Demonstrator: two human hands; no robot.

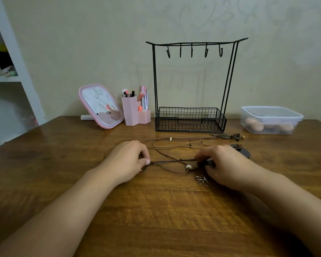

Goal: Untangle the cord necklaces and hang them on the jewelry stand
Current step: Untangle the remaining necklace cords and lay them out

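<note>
Thin brown cord necklaces (171, 148) lie tangled on the wooden table (156, 210), with a white bead (188, 166) and a metal flower pendant (202, 179) near the front. My left hand (127, 161) pinches the cords at the left of the tangle. At the right end, my right hand (223, 165) pinches a dark cord. A leaf pendant with beads (230, 136) and a dark pendant (242, 151) lie to the right. The black wire jewelry stand (191, 84) stands behind, its hooks bare.
A pink mirror (100, 106) and a pink brush holder (135, 110) stand left of the stand. At the right back sits a clear lidded box (271, 119). A white shelf (11, 62) rises at the left.
</note>
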